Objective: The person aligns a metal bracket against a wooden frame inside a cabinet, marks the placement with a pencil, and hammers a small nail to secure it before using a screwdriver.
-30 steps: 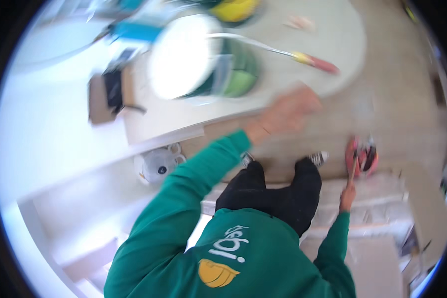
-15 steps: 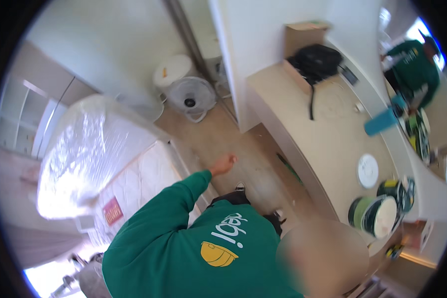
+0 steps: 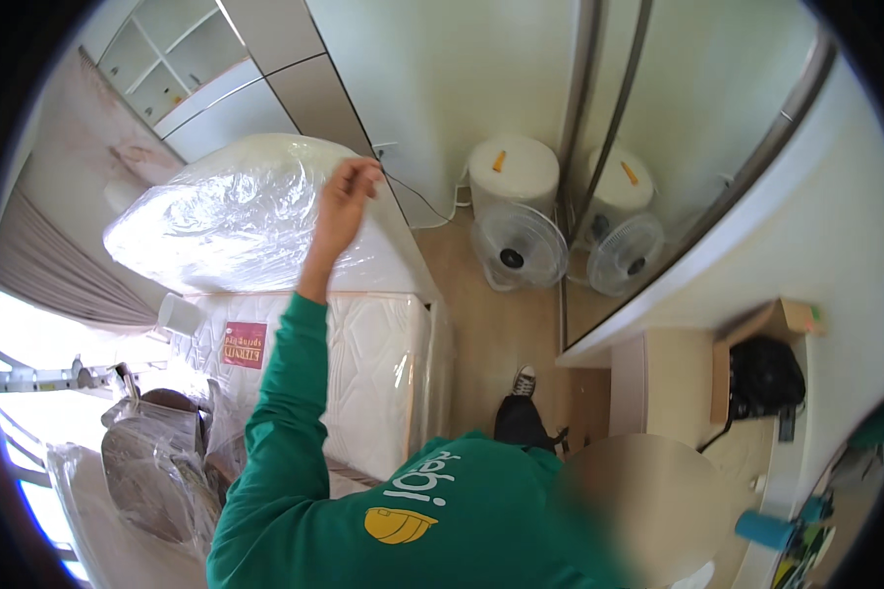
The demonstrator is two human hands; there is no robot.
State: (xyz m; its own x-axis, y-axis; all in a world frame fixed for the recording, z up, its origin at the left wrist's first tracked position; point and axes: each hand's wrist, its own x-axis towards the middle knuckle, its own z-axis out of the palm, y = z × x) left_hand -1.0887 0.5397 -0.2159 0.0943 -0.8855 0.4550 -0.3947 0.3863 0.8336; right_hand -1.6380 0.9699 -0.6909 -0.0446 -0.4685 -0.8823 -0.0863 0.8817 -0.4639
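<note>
My left hand (image 3: 344,201) is raised at the end of its green sleeve, fingers loosely bent and a little apart, with nothing visible in them. In the picture it overlaps a pale upholstered panel (image 3: 216,221) wrapped in clear plastic; whether it touches the panel I cannot tell. Below the hand lies a white quilted mattress (image 3: 368,378) with a red label (image 3: 245,344). My right hand is out of view, its side covered by a blurred round shape at the lower right.
A clear-bladed fan (image 3: 521,245) and a white cylinder (image 3: 514,172) stand by a mirrored door (image 3: 624,118). A cardboard box (image 3: 722,378) with a black bag (image 3: 766,378) sits on the right counter. Plastic-wrapped furniture (image 3: 152,476) fills the lower left. A cable runs along the wall.
My view has swung left, bringing more of the mattress and wrapped furniture in and shifting the counter toward the right edge. My left arm has risen from over the floor to before the wrapped panel.
</note>
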